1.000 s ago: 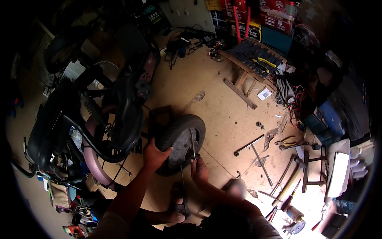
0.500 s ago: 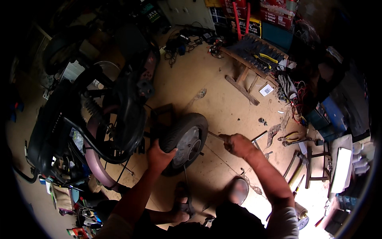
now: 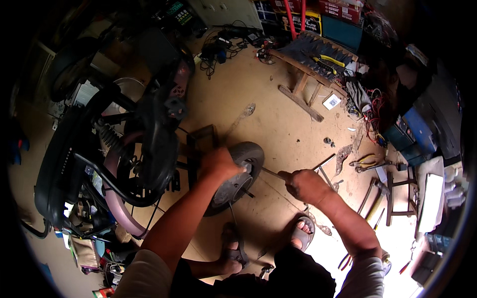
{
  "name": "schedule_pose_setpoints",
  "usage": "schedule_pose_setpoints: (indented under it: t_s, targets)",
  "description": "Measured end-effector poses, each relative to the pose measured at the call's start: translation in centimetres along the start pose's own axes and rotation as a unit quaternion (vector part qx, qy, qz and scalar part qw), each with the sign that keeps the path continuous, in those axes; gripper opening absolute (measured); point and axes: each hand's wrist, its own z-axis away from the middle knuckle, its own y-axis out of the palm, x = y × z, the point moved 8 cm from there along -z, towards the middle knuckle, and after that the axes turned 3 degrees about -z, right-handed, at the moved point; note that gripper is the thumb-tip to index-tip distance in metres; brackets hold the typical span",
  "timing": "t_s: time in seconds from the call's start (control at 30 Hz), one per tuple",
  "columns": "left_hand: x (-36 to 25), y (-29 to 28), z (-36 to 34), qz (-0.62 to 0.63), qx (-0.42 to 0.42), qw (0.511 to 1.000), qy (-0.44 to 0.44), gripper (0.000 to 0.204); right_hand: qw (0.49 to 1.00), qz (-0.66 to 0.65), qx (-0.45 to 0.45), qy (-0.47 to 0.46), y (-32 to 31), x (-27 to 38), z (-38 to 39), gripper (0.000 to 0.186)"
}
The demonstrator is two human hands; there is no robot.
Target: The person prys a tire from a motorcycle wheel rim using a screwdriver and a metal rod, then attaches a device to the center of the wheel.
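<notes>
A small wheel with black tyre and grey hub point(image 3: 226, 191) stands between my sandaled feet, tilted toward the right. My left hand point(image 3: 221, 164) grips its upper part, fingers partly hidden over the tyre, thumb near the rim. My right hand point(image 3: 305, 185) is closed round a slim metal bar point(image 3: 271, 173) that runs leftward to the wheel's right edge; its far end's contact is too small to tell. Another thin rod point(image 3: 233, 213) sticks down from the wheel's lower part.
A black two-wheeler point(image 3: 156, 149) with a pink-rimmed wheel point(image 3: 114, 203) stands at left. A wooden bench point(image 3: 303, 104) holding tools is at back. Pliers point(image 3: 365, 163), a T-wrench point(image 3: 325, 174), a hammer point(image 3: 377, 191) and a small stool point(image 3: 403, 213) are at right. Cables point(image 3: 223, 49) lie behind.
My right hand has moved from the hub out to the right with the bar, then slightly lower. My left hand has shifted from the wheel's left side up onto its top.
</notes>
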Motion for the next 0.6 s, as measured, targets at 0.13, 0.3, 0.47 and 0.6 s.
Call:
schedule_pose_setpoints:
  t_s: [0.13, 0.3, 0.47, 0.6]
  targets:
    - [2.9, 0.3, -1.3, 0.013, -0.006, 1.0, 0.014, 0.074, 0.995, -0.067, -0.077, 0.007, 2.7, 0.8, 0.6, 0.041]
    - [3.6, 0.6, -0.8, 0.003, -0.042, 0.997, 0.062, 0.066, 0.957, -0.202, -0.19, 0.082, 9.3, 1.7, 3.4, 0.043]
    - [2.0, 0.3, 0.1, -0.014, -0.054, 0.996, 0.068, 0.064, 0.916, -0.336, -0.162, 0.147, 14.0, 1.1, 3.7, 0.039]
    - [2.5, 0.6, 0.0, -0.006, -0.063, 0.994, 0.09, 0.064, 0.941, -0.228, -0.239, 0.072, 12.2, -0.1, 3.5, 0.035]
